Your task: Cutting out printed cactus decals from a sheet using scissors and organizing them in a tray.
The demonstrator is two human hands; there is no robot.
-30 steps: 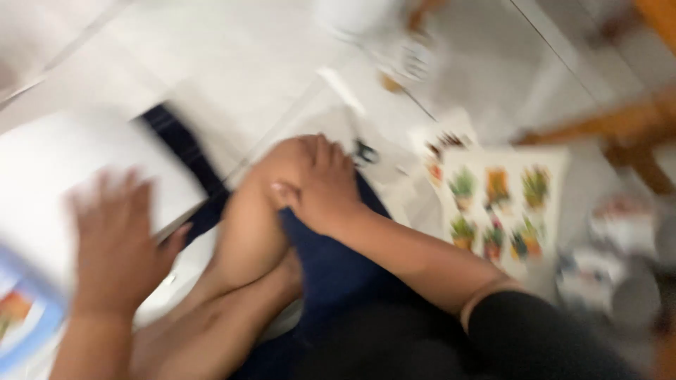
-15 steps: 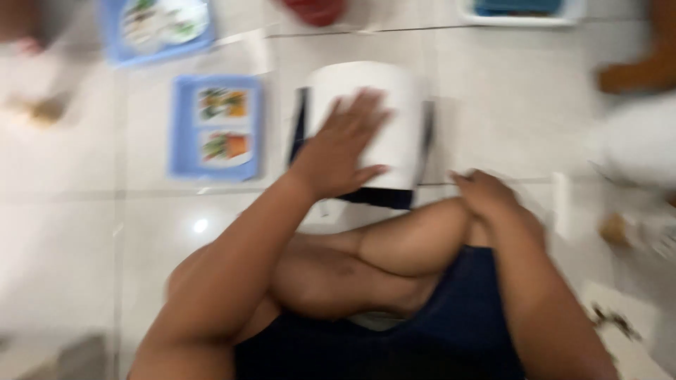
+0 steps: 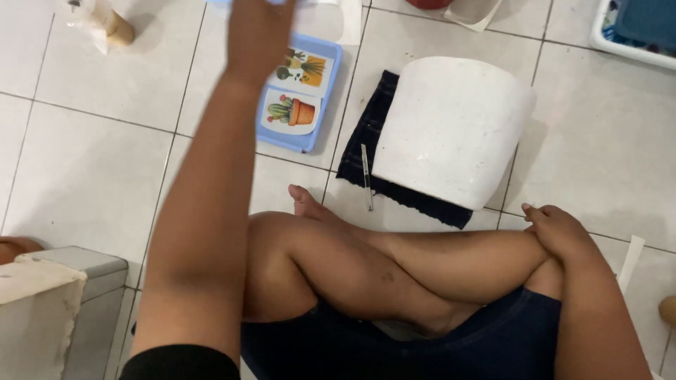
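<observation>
White floor tiles point(image 3: 91, 162) carry everything: nearest, the right hand point(image 3: 560, 231) rests loosely curled on the person's knee, just in front of the white pot point(image 3: 451, 130), which lies on a dark cloth point(image 3: 366, 134). Left of the pot, a blue tray point(image 3: 303, 95) holds cactus stickers point(image 3: 292, 111), with bare tiles further left. Beyond the tray, the left hand point(image 3: 257, 32) reaches to the frame's top edge, fingers cut off, so I cannot tell its grip.

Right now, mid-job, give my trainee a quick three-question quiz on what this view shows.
1. True or false: the white pot lies on a dark cloth.
2. Which hand rests on the knee: A left, B right?
3. What picture is on the cards in the blue tray?

Key:
1. True.
2. B: the right hand sits on the knee; the left hand reaches out over the tray.
3. Potted cacti.
</observation>
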